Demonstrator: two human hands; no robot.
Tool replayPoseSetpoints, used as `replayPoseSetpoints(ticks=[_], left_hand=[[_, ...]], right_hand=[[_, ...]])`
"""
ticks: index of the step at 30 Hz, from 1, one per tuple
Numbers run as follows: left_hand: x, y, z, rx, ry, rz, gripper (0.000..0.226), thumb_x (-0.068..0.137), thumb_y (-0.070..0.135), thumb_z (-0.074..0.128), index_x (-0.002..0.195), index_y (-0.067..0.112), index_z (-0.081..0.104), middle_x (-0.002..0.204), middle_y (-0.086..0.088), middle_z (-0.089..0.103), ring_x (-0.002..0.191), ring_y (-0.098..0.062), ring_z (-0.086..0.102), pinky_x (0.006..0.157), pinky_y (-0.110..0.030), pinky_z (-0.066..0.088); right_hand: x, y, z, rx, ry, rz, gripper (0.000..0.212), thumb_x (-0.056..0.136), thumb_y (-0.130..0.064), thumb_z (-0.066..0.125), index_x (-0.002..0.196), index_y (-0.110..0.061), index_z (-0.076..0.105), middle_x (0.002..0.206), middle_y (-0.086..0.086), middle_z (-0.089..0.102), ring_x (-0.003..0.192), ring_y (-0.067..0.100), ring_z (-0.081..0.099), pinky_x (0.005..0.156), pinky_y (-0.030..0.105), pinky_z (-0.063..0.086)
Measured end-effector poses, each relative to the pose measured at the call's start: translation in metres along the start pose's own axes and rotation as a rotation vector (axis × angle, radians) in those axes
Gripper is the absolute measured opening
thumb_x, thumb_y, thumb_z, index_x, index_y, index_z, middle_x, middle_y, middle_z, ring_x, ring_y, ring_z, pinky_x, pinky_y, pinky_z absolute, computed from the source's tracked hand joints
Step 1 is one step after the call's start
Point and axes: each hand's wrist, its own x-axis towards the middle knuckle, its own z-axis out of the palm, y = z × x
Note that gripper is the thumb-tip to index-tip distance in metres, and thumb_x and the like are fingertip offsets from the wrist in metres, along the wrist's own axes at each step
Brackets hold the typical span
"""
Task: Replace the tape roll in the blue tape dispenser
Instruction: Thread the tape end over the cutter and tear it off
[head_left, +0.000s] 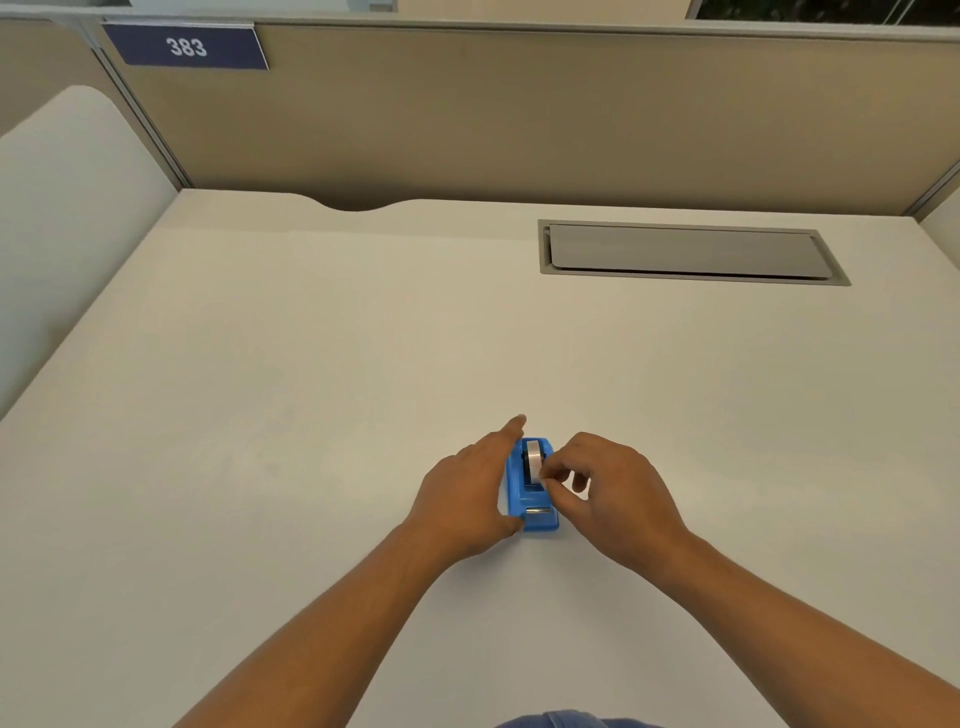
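A small blue tape dispenser (521, 496) stands on the white desk (311, 389), its metal cutter facing me. A whitish tape roll (533, 457) sits upright in its cradle. My left hand (470, 491) presses flat against the dispenser's left side, fingers straight and pointing away from me, thumb at the near corner. My right hand (608, 488) hovers at the right side, thumb and forefinger pinched together at the lower right edge of the roll. Whether they hold the tape's loose end cannot be told.
A grey cable-tray lid (685, 253) is set into the desk at the back right. Beige partition walls (519, 114) close off the back and sides, with a blue "383" plate (186, 47) at top left. A curved cutout (358, 207) notches the desk's back edge.
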Motion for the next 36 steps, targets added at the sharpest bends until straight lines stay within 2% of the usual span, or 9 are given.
replayPoseSetpoints(ticks=[4,9,16,20,25,30,33,36], left_hand=[[0.001,-0.001,0.004,0.030,0.060,0.016,0.108,0.063,0.042,0.080,0.149,0.036,0.014,0.147,0.015,0.045,0.116,-0.018,0.058,0.090,-0.031,0.048],[-0.001,0.001,0.005,0.049,0.078,0.008,0.106,0.062,0.044,0.079,0.148,0.033,0.018,0.149,0.012,0.044,0.114,-0.019,0.060,0.090,-0.034,0.050],[-0.001,0.002,0.005,0.037,0.075,-0.004,0.105,0.064,0.047,0.081,0.149,0.032,0.020,0.151,0.011,0.042,0.119,-0.018,0.058,0.094,-0.036,0.049],[0.000,0.002,0.005,0.035,0.074,-0.013,0.106,0.063,0.048,0.082,0.149,0.032,0.021,0.151,0.010,0.042,0.121,-0.017,0.057,0.096,-0.036,0.048],[-0.001,0.001,0.006,0.021,0.072,-0.016,0.105,0.063,0.048,0.082,0.149,0.031,0.022,0.151,0.010,0.043,0.123,-0.016,0.056,0.097,-0.035,0.048],[0.001,0.000,0.005,0.004,0.055,-0.004,0.104,0.065,0.047,0.081,0.149,0.031,0.022,0.151,0.011,0.042,0.121,-0.016,0.057,0.095,-0.034,0.047],[0.003,-0.001,0.001,-0.052,0.001,-0.015,0.108,0.062,0.053,0.081,0.149,0.033,0.021,0.152,0.015,0.039,0.122,-0.015,0.055,0.097,-0.035,0.047],[0.002,0.000,0.003,-0.056,0.021,-0.026,0.107,0.062,0.059,0.078,0.149,0.035,0.021,0.152,0.017,0.038,0.125,-0.014,0.054,0.098,-0.035,0.046]], right_hand=[[-0.008,0.001,0.005,-0.045,-0.003,-0.019,0.006,0.086,-0.027,0.066,0.086,-0.030,0.071,0.082,-0.013,0.064,0.067,0.007,0.056,0.059,0.018,0.044],[-0.019,0.002,0.011,-0.078,0.039,-0.053,0.006,0.085,-0.025,0.067,0.086,-0.029,0.072,0.081,-0.014,0.065,0.063,0.004,0.052,0.056,0.010,0.035],[-0.035,0.001,0.017,-0.142,0.087,-0.170,0.005,0.080,-0.020,0.074,0.082,-0.024,0.072,0.076,-0.009,0.067,0.059,0.009,0.057,0.054,0.017,0.038],[-0.043,0.005,0.023,-0.200,0.101,-0.225,0.005,0.078,-0.021,0.075,0.080,-0.023,0.071,0.074,-0.007,0.066,0.058,0.011,0.056,0.046,0.021,0.040],[-0.046,0.014,0.034,-0.289,0.121,-0.297,0.008,0.073,-0.018,0.079,0.075,-0.019,0.072,0.066,-0.003,0.066,0.051,0.016,0.058,0.045,0.019,0.034],[-0.039,0.019,0.042,-0.352,0.193,-0.384,0.012,0.068,-0.015,0.081,0.067,-0.015,0.068,0.059,0.000,0.063,0.044,0.019,0.054,0.041,0.022,0.035],[-0.036,0.024,0.045,-0.355,0.219,-0.423,0.014,0.067,-0.015,0.081,0.064,-0.014,0.067,0.057,0.001,0.062,0.042,0.020,0.052,0.040,0.023,0.036],[-0.035,0.027,0.048,-0.347,0.229,-0.428,0.015,0.066,-0.015,0.082,0.063,-0.014,0.067,0.056,0.001,0.062,0.042,0.021,0.052,0.039,0.023,0.036]])
